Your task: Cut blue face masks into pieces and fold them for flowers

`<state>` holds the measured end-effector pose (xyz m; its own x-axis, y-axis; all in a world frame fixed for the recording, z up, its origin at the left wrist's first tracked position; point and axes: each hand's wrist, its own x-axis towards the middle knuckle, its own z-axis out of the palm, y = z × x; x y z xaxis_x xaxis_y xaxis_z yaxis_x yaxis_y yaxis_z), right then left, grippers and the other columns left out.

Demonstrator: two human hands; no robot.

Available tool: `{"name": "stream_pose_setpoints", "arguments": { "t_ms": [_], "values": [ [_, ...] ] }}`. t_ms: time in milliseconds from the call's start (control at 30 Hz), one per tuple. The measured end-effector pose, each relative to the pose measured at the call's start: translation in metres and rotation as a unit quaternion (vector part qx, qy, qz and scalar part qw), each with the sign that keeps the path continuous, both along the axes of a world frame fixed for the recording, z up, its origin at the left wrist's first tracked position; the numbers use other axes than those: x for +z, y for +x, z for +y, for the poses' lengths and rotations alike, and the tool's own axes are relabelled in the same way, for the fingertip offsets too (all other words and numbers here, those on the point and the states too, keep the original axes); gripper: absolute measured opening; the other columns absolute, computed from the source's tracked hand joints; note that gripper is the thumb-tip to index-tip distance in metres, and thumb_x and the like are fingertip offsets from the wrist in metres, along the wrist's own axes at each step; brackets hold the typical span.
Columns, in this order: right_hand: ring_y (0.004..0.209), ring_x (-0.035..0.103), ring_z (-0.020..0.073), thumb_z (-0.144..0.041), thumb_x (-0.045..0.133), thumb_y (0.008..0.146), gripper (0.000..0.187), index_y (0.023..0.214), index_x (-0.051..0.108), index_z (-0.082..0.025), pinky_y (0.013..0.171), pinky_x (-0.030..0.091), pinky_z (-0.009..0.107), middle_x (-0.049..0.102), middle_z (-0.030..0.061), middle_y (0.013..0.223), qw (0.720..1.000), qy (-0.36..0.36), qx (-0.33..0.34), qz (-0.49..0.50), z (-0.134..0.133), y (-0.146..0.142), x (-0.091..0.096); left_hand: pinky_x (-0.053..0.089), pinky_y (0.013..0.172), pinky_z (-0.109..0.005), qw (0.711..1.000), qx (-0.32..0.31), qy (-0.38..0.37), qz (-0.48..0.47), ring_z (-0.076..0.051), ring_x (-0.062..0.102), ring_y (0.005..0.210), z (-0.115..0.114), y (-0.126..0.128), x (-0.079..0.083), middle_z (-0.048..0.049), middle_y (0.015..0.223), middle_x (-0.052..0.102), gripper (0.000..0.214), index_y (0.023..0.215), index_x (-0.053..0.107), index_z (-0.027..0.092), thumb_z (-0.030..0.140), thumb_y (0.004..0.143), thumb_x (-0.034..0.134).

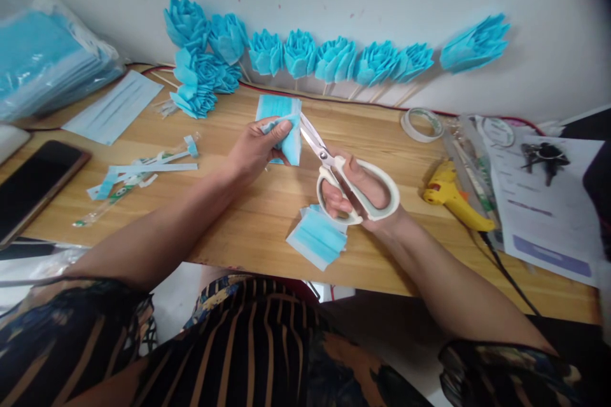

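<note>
Pinched between the thumb and fingers of my left hand is a blue pleated face mask piece, held above the table. Another blue sheet shows just behind it. My right hand has its fingers through the white handles of a pair of scissors. The scissor blades point up and left, and their tips meet the right edge of the mask piece. Below the scissors a small stack of cut blue mask pieces lies near the front edge.
Blue flowers on sticks lean along the wall. At left are a bag of masks, a flat mask, cut strips and a phone. At right are a tape roll, a yellow glue gun and keys.
</note>
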<state>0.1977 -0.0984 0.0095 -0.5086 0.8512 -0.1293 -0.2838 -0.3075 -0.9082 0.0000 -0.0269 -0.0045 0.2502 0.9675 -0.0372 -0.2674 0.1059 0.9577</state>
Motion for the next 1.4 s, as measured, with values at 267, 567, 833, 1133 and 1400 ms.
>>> {"name": "stream_pose_setpoints", "arguments": {
  "t_ms": [267,567,833,1133,1400],
  "values": [
    [0.038,0.031,0.0042,-0.066,0.072,0.084,0.063,0.128,0.060,-0.022,0.040,0.041,0.022,0.051,-0.0085,0.058,1.000,0.001,0.010,-0.007,0.000,0.002,0.004,0.050,0.048,-0.018,1.000,0.001,0.028,0.005,-0.008,0.057,0.049,0.004,-0.005,-0.002,0.0038,0.059,0.058,0.036,0.072,0.061,0.015,0.043,0.081,0.083],
    [0.038,0.031,0.0055,-0.059,0.068,0.090,0.051,0.126,0.060,-0.023,0.038,0.038,0.022,0.048,-0.0088,0.054,0.999,0.030,0.014,-0.041,-0.003,0.002,0.008,0.051,0.049,-0.019,0.999,0.006,0.025,0.023,-0.008,0.058,0.048,0.004,-0.007,0.002,0.0044,0.057,0.056,0.035,0.072,0.060,0.015,0.040,0.082,0.082],
    [0.051,0.046,0.0092,-0.082,0.058,0.083,0.071,0.119,0.060,-0.021,0.060,0.055,0.029,0.054,-0.0056,0.064,0.997,0.015,0.076,-0.001,0.003,0.002,0.004,0.050,0.048,-0.018,1.000,0.008,0.026,0.005,-0.008,0.057,0.048,0.005,-0.006,-0.001,0.0046,0.056,0.055,0.038,0.072,0.059,0.016,0.043,0.081,0.083],
    [0.051,0.047,0.0105,-0.081,0.052,0.086,0.064,0.113,0.057,-0.023,0.064,0.058,0.033,0.057,-0.0053,0.064,0.994,-0.003,0.106,0.004,0.007,0.008,0.008,0.051,0.047,-0.019,1.000,0.015,0.019,0.015,-0.009,0.057,0.049,0.006,-0.008,-0.005,0.0046,0.056,0.056,0.037,0.074,0.060,0.016,0.044,0.078,0.085],
    [0.049,0.042,0.0110,-0.076,0.065,0.080,0.067,0.123,0.061,-0.025,0.064,0.059,0.036,0.052,-0.0066,0.063,0.997,0.062,0.034,-0.019,0.013,0.030,0.026,0.052,0.050,-0.018,0.999,0.051,-0.001,-0.018,-0.009,0.062,0.050,0.016,-0.015,-0.006,0.0050,0.060,0.060,0.033,0.090,0.064,0.017,0.049,0.088,0.074]
  ]
}}
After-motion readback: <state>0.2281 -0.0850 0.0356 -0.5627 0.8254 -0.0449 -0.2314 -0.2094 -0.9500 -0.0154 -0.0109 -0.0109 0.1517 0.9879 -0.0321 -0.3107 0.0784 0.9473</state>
